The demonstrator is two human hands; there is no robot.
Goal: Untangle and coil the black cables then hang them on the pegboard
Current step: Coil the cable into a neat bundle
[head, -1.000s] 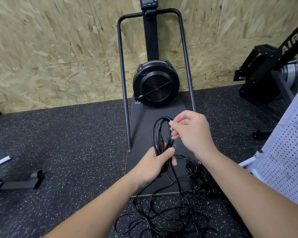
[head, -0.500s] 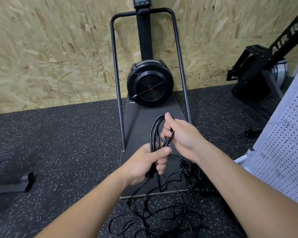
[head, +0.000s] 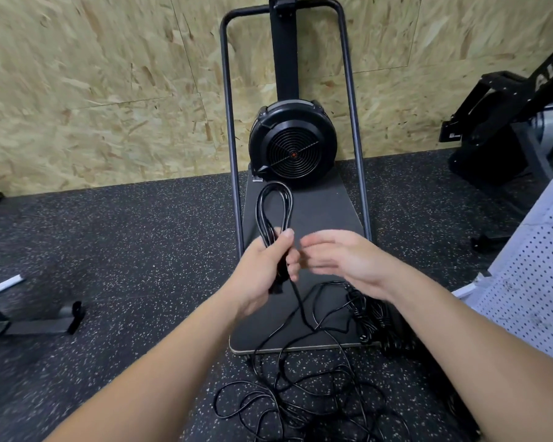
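Our right hand (head: 339, 260) has let go of the coil (head: 273, 215), fingers blurred, seemingly loose; our left hand (head: 265, 269) grips it, tangle (head: 300, 393) remaining on the floor (head: 109, 250).

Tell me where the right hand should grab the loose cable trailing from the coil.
Pinch the loose cable just below the left hand, coming in from the right. There it hangs as a single free strand; lower down it joins the tangle on the floor.
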